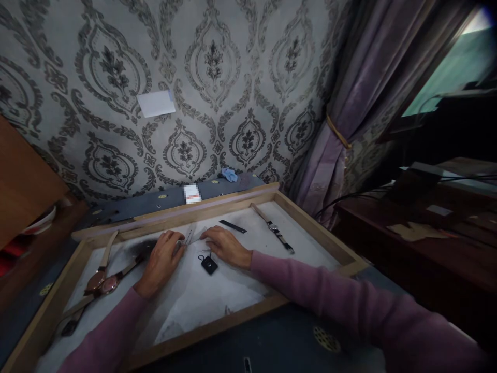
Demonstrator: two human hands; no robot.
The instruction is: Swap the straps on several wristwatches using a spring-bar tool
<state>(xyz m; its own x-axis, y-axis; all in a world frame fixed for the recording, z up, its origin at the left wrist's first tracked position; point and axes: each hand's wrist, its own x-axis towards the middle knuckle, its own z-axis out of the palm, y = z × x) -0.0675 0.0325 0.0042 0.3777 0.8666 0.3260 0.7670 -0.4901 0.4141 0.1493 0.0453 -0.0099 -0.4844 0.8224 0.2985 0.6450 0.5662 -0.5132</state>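
My right hand (225, 246) seems to have its grip clamped, thumb against fingers, on the pale piece (198, 235), over the white base (217, 298) of the tray (217, 328). My left hand (162, 259) is at the other end of this piece, beside its row of dark marks; thumb and fingers curve toward one another, but I cannot tell whether they are closed on it. So the piece is between my two hands.

In my judgement, this handling asks for light pressure: such a thin thing could crease or tear. I should pinch near the edges, move both hands evenly, and make only small turns. The black tag (209, 264) lies very near my right fingers, so I must be careful not to push it. The black strip (233, 226) is just beyond that hand. My left wrist should not brush the two watches (110, 285) beside it.
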